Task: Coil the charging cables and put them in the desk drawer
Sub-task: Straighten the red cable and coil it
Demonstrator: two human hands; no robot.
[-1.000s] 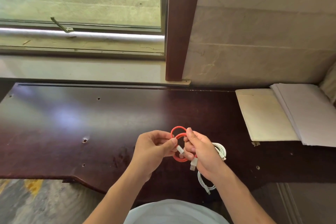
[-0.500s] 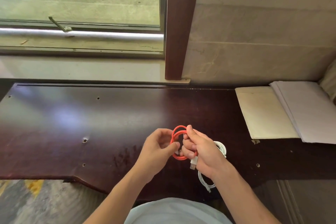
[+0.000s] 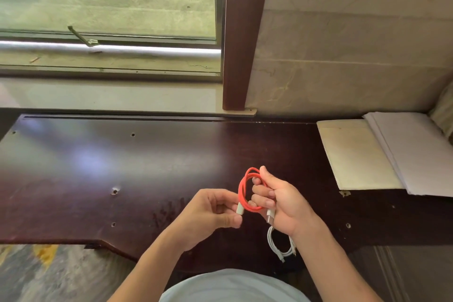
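Head view: my right hand (image 3: 282, 200) is at lower centre of the frame, clenched around a red cable (image 3: 245, 190) wound into a small upright coil. My right fingers (image 3: 261, 201) pass through the loop; the thumb presses the top of the coil. One white plug of the red cable hangs below my right palm. My left hand (image 3: 213, 213) is just left of the coil, thumb and forefinger pinching the cable's other white plug (image 3: 240, 209). A white cable (image 3: 282, 244), coiled, lies on the desk (image 3: 122, 167) just below my right wrist, near the front edge. Both hands are raised above the dark wooden desk. A pad (image 3: 355, 154) and papers (image 3: 416, 152) lie at right of the frame, well apart from the cables.
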